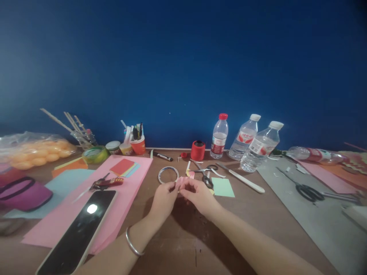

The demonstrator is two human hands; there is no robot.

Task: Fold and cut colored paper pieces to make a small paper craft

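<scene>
Both hands meet over the middle of the brown table. My left hand [164, 199], with a silver bangle on its wrist, pinches a small piece of pink paper [180, 182]. From the other side my right hand [200, 195] has its thumb and fingers closed on the same paper; part of it is hidden behind the fingers. Just beyond the hands lie black-handled scissors [207, 179] among white and yellow paper scraps. To the right of them is a pale green paper square [224, 187]. A clear tape roll [168, 175] lies behind my left hand.
Left are pink sheets [136, 168], a phone [83, 229], a purple visor-like item [27, 193] and a red cup of pens [138, 145]. Behind stand a red thread spool [197, 150] and several bottles [220, 137]. A white-handled knife [246, 181] and more scissors [309, 192] lie right.
</scene>
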